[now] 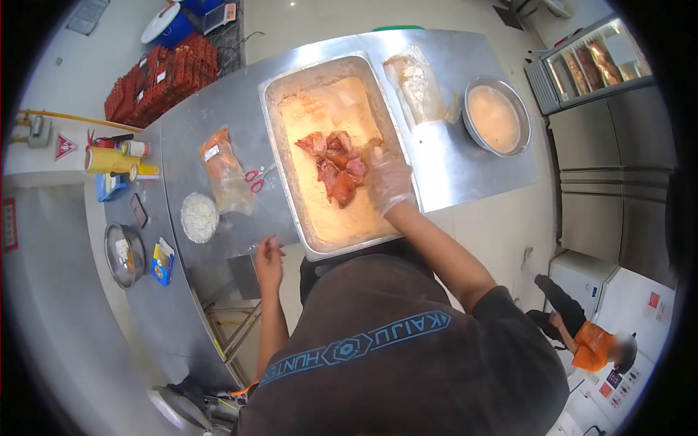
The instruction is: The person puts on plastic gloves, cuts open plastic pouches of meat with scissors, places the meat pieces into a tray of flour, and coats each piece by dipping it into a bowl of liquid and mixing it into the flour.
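Steel table (465, 174) under a deep metal tray (275, 149), with a person (595, 345) in orange well off to the right. The tray's long axis runs away from the wearer, its far end leaning a little left, and its near wall sits at the table's near edge. Around the middle of the tray, on pale powder (327, 229), lies a loose heap of raw meat (338, 171), apart from all four walls.

The right hand (390, 182), in a clear glove, is much the nearer: it comes over the near right part of the tray, just beside the heap's right side. Whether its fingers hold a piece, cannot be told. The left hand (271, 254) is outside the tray, off its near left corner, fingers loosely bent; its palm is too small to read.

Powder spreads from the heap to both ends of the tray, widest at the far end. Left of the tray, close to the wall, lie red-handled scissors (256, 179); on the right, a plastic bag (422, 91) and then a bowl (469, 127).
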Demonstrator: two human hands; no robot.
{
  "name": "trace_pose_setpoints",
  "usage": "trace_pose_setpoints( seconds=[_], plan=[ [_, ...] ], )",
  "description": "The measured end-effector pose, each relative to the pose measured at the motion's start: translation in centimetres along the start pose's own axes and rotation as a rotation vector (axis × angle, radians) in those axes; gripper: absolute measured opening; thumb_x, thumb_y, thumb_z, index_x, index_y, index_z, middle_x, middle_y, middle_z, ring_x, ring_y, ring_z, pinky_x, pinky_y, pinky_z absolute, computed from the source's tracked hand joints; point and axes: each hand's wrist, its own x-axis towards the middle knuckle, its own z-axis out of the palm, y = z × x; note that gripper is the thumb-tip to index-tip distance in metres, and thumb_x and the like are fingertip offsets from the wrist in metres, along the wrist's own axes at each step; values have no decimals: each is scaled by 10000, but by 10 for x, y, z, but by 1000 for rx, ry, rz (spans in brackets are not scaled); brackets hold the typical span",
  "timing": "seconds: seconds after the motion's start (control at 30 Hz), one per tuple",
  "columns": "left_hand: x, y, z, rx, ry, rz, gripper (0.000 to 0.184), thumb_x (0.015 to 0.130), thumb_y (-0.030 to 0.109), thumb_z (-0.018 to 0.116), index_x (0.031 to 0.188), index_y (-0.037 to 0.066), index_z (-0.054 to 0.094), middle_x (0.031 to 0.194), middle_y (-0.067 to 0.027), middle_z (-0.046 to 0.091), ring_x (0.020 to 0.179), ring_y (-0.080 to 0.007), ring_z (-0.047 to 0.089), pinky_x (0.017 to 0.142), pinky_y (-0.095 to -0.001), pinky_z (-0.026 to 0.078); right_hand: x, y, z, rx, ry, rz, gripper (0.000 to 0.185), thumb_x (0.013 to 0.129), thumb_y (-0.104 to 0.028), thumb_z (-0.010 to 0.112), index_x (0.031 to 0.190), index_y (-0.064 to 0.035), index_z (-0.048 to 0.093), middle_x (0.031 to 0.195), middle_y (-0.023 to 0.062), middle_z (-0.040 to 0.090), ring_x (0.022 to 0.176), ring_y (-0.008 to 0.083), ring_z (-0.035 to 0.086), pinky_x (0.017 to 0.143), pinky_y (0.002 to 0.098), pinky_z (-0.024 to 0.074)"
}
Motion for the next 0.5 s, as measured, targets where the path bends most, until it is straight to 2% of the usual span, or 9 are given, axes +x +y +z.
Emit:
trace_pose_setpoints(
  seconds=[0.07,0.1,0.13,0.2,0.23,0.27,0.33,0.4,0.5],
  plan=[
    [-9,21,36,68,-82,35,422,1001,228,593,1334,-25,538,927,-108,655,741,-155,613,669,-302,487,-18,-6,29,-10,-219,-134,411,835,-213,670,1195,-48,563,1169,219,616,1057,397,638,919,445,516],
    [-11,29,49,101,-123,55,458,995,192,594,1385,-33,509,939,-130,660,749,-183,627,684,-318,497,-28,-5,38,12,-356,-128,501,821,-266,690,1246,-48,538,1227,233,582,1103,410,610,940,459,505],
    [-14,37,59,260,-103,87,480,981,157,591,1403,-44,481,959,-162,657,772,-230,636,707,-338,503,-37,-5,45,33,-493,-118,593,807,-318,711,1297,-49,512,1285,247,548,1149,422,582,962,472,493],
    [-19,54,73,570,-56,155,534,953,87,584,1439,-66,426,999,-225,652,819,-323,653,751,-379,514,-53,-5,55,123,-822,50,787,766,-441,749,1387,-57,454,1393,277,463,1242,452,509,1008,512,461],
    [-23,64,77,545,-54,149,551,912,29,569,1429,-88,419,1043,-291,624,921,-427,635,808,-421,508,-62,-9,63,46,-767,34,849,751,-481,752,1412,-55,431,1422,280,434,1269,474,470,1008,535,454],
    [-23,63,77,553,-47,159,550,912,30,570,1428,-86,423,1055,-292,626,936,-425,636,818,-424,507,-71,-16,73,-31,-711,18,912,735,-521,755,1437,-53,409,1450,283,404,1296,496,431,1008,557,447],
    [-27,58,75,572,-42,174,548,911,34,572,1427,-83,430,1079,-292,629,967,-422,638,837,-430,505,-74,-26,76,-103,-742,-17,939,721,-549,759,1441,-51,419,1460,288,406,1310,502,423,993,564,457],
    [-23,41,74,540,-33,162,550,914,40,569,1432,-78,426,1093,-293,630,982,-422,636,850,-434,502,-64,-31,79,-98,-908,-46,868,725,-523,760,1398,-49,484,1422,290,470,1283,469,486,963,531,491],
    [-19,28,72,489,-40,195,561,917,54,573,1443,-67,419,1108,-291,633,974,-410,647,843,-427,506,-70,-17,129,79,-919,-236,742,728,-489,759,1299,-47,585,1269,236,623,1138,396,626,906,470,537]
  ],
)
